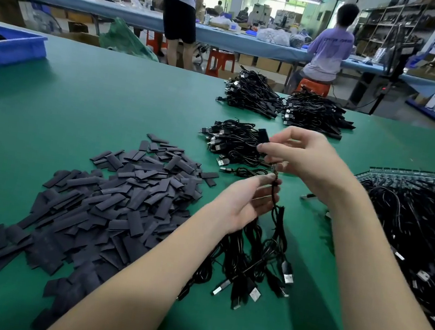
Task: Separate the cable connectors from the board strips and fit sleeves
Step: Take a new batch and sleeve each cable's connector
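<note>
mid-batch, one unit in hand. left hand (244, 201) has its fingers curled round the top of a bunch of black cables (256, 259), whose usb plugs hang down onto the green table (108, 99). right hand (300, 155) pinches something small and dark at the wire end just above the left hand; looks like a sleeve going over the connector end, but the fingers cover the joint so i can't tell how far on it is. done so far, judging by layout: a small pile of finished cables (234, 145) just behind the hands, plus two bundled stacks (286, 106) farther back. left to do: a big tangle of cables on board strips (411, 209) at the right, with a strip edge showing at its far side, so lots not yet separated. the loose pile of flat black sleeves (110, 200) at the left is large too. a blue bin (12, 48) sits far left. my estimate: less than half through, since the unprocessed heap looks bigger than the finished stacks.
</note>
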`<state>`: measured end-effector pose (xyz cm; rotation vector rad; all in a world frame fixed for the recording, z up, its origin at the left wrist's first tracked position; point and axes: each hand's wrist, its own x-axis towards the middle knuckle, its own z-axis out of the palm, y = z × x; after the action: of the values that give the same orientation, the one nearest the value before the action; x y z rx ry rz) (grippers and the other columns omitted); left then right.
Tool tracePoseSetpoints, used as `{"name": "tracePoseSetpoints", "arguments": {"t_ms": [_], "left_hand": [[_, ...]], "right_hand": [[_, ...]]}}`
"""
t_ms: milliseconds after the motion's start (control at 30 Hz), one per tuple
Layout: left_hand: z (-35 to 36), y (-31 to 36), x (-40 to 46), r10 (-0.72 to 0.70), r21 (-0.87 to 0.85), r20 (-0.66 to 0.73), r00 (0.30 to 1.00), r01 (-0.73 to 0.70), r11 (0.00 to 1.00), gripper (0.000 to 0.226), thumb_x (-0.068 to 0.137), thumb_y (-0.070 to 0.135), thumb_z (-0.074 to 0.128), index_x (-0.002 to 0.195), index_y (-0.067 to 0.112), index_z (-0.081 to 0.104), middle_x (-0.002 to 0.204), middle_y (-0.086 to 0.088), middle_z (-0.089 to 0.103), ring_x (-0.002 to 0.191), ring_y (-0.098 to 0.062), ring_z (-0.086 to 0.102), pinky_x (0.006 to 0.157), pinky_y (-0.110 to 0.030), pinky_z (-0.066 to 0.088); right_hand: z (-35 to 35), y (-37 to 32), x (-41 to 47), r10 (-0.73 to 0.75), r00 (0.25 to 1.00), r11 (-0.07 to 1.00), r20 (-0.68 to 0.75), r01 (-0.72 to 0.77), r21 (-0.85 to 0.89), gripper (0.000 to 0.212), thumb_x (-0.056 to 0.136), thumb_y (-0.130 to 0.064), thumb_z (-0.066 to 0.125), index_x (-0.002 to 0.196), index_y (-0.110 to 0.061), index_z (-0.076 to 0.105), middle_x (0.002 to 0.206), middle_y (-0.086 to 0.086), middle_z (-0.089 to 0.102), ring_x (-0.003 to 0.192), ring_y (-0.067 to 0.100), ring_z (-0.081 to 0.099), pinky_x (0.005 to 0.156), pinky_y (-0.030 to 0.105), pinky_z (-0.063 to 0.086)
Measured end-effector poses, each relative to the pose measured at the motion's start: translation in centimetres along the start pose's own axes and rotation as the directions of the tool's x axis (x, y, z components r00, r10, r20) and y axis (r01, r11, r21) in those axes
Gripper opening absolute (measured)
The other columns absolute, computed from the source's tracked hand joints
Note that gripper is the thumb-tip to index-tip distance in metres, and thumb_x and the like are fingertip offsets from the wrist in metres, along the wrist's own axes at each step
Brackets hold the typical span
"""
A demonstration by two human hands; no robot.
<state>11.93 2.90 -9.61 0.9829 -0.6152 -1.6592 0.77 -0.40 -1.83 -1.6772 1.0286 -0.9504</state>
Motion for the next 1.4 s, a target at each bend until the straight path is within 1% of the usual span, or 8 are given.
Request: {"name": "tracePoseSetpoints", "arguments": {"t_ms": [67,167,367,567,733,1033,1167,1400], "left_hand": [[0.0,0.1,0.0,0.005,0.055,0.031,1.000,-0.007,0.998,0.023,0.102,0.023,0.054,0.086,0.014,0.067,0.070,0.004,0.064,0.061,-0.009,0.057,0.056,-0.016,0.047],[-0.3,0.1,0.5,0.007,0.139,0.078,0.997,-0.018,0.990,0.022,0.099,0.028,0.058,0.084,0.018,0.070,0.072,0.008,0.066,0.064,-0.008,0.057,0.059,-0.017,0.047],[-0.3,0.0,0.2,0.081,0.273,0.187,0.979,-0.131,0.953,0.021,0.098,0.033,0.057,0.085,0.023,0.069,0.077,0.010,0.064,0.072,-0.008,0.055,0.071,-0.027,0.038],[-0.6,0.0,0.2,0.094,0.288,0.234,0.968,-0.161,0.944,0.025,0.097,0.033,0.058,0.078,0.024,0.071,0.076,0.008,0.063,0.075,-0.011,0.055,0.073,-0.029,0.036],[-0.9,0.2,0.0,0.140,0.292,0.273,0.952,-0.221,0.930,0.025,0.095,0.032,0.060,0.076,0.025,0.074,0.078,0.008,0.064,0.076,-0.010,0.056,0.079,-0.032,0.035],[-1.9,1.9,-0.7,0.142,0.492,0.431,0.891,-0.363,0.791,0.018,0.095,0.032,0.057,0.080,0.026,0.063,0.082,0.010,0.058,0.078,-0.007,0.052,0.078,-0.030,0.037],[-2.4,2.5,-0.9,0.135,0.520,0.461,0.877,-0.391,0.759,0.017,0.095,0.032,0.056,0.081,0.024,0.061,0.080,0.009,0.056,0.079,-0.008,0.049,0.079,-0.033,0.033],[-2.1,2.6,-0.8,0.136,0.540,0.473,0.870,-0.409,0.736,0.017,0.097,0.033,0.054,0.087,0.020,0.059,0.082,0.008,0.056,0.080,-0.007,0.050,0.079,-0.033,0.034]], "right_hand": [[-1.9,1.1,-1.6,0.046,0.998,0.948,-0.031,-0.034,0.317,0.023,0.074,-0.006,0.084,0.089,-0.012,0.068,0.085,0.007,0.073,0.074,0.016,0.072,0.064,0.020,0.055],[-2.9,3.0,-2.9,0.165,0.983,0.845,-0.074,-0.103,0.525,0.045,0.065,-0.017,0.084,0.109,-0.017,0.073,0.098,0.004,0.077,0.079,0.014,0.072,0.062,0.017,0.054],[-1.7,5.7,-3.2,0.273,0.962,0.663,-0.020,-0.173,0.728,0.006,0.071,-0.027,0.080,0.070,-0.033,0.081,0.099,-0.011,0.076,0.064,0.005,0.047,0.055,0.018,0.026],[-1.4,6.5,-3.0,0.215,0.976,0.704,-0.040,-0.126,0.699,0.005,0.075,-0.031,0.079,0.077,-0.036,0.080,0.106,-0.015,0.075,0.059,0.002,0.046,0.052,0.019,0.024],[-1.7,7.0,-2.9,0.186,0.980,0.738,-0.065,-0.096,0.667,0.028,0.072,-0.029,0.086,0.096,-0.030,0.073,0.114,-0.011,0.075,0.063,0.003,0.048,0.048,0.015,0.029],[-3.3,7.4,-3.6,0.089,0.991,0.800,0.103,-0.133,0.585,0.021,0.069,-0.033,0.086,0.085,-0.040,0.075,0.117,-0.009,0.075,0.074,0.009,0.046,0.058,0.019,0.032],[-3.8,7.5,-3.8,0.026,0.979,0.817,0.204,-0.138,0.560,0.037,0.058,-0.038,0.098,0.085,-0.039,0.072,0.117,-0.008,0.075,0.070,0.006,0.054,0.059,0.018,0.033],[-2.8,7.4,-3.6,-0.007,0.987,0.859,0.161,-0.077,0.506,0.029,0.065,-0.037,0.092,0.084,-0.038,0.071,0.117,-0.007,0.074,0.069,0.006,0.054,0.061,0.016,0.045]]}}
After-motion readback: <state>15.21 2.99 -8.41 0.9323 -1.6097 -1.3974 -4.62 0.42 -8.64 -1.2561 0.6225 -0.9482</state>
